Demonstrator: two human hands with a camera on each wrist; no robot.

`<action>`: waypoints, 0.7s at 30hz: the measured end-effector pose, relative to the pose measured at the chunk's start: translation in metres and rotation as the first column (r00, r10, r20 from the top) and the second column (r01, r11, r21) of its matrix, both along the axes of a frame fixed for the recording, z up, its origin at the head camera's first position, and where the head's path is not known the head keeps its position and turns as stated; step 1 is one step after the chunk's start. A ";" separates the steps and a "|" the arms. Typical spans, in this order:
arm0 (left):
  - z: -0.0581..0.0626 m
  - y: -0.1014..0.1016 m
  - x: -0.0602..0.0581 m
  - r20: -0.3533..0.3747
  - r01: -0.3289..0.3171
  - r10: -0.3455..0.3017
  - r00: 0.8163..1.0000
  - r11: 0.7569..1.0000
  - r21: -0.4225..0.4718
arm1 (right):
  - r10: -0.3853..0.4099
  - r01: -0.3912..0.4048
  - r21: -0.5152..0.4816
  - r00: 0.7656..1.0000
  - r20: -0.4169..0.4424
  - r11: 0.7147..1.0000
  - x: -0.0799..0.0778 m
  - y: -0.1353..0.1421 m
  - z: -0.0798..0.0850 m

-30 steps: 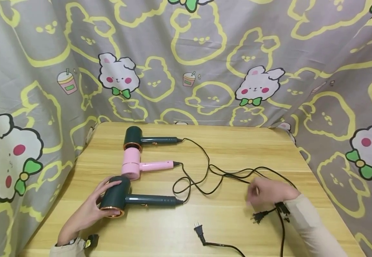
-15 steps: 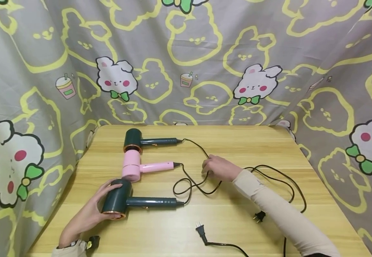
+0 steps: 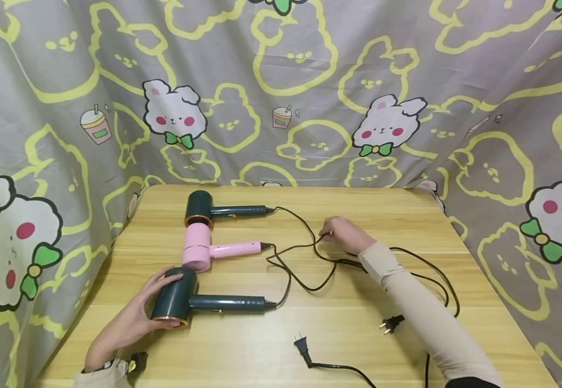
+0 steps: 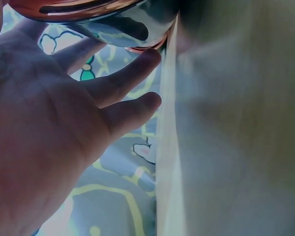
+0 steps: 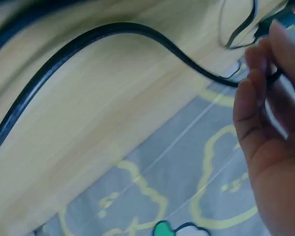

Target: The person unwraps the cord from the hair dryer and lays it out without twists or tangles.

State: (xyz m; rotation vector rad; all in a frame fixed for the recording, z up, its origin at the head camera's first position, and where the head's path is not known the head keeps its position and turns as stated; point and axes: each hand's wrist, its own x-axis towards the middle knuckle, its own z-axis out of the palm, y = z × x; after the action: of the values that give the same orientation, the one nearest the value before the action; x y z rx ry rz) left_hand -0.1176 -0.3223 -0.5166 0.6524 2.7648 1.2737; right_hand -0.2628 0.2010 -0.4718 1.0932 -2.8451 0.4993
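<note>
In the head view, my left hand (image 3: 127,323) grips the head of the nearest dark green hair dryer (image 3: 178,296), fingers over its far end and thumb at the copper rim. In the left wrist view, that copper rim (image 4: 88,10) shows above the spread fingers. A pink hair dryer (image 3: 198,245) lies just behind, and another dark green hair dryer (image 3: 199,206) lies behind that one, handles all pointing right. My right hand (image 3: 346,234) pinches a black power cord (image 3: 292,248) between thumb and fingers. The right wrist view shows the cord (image 5: 125,28) running away from the fingertips (image 5: 246,91).
Black cords cross each other in loops to the right of the handles. One plug (image 3: 301,345) lies at the front middle of the wooden table (image 3: 242,350); another plug (image 3: 391,324) lies beside the right forearm. A patterned curtain (image 3: 242,134) surrounds the table's back and sides.
My right hand came from the right side to the cords, then shifted slightly back and right, drawing a cord loop straighter. The left hand keeps its hold on the nearest hair dryer.
</note>
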 end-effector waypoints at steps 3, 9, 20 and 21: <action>0.000 0.001 0.000 0.006 0.000 0.000 1.000 1.000 0.006 | -0.149 0.150 -0.029 0.988 0.031 0.988 -0.007 0.011 -0.001; 0.000 0.000 -0.004 0.011 0.006 -0.007 1.000 1.000 0.017 | -0.420 0.431 -0.032 0.890 0.179 0.902 -0.023 0.028 -0.007; 0.000 -0.018 0.008 -0.063 -0.036 0.038 0.997 0.999 0.034 | -0.397 0.394 0.060 0.889 0.228 0.917 -0.045 0.008 -0.020; 0.001 -0.018 0.009 -0.052 -0.039 0.042 0.998 0.998 0.046 | -0.390 0.387 0.061 0.889 0.239 0.920 -0.045 0.007 -0.020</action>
State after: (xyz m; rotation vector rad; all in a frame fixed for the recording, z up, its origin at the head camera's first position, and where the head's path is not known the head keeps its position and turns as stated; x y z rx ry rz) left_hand -0.1083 -0.3402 -0.5160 0.6453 2.8131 1.3493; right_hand -0.3076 0.2078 -0.4913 0.4569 -3.1658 0.6206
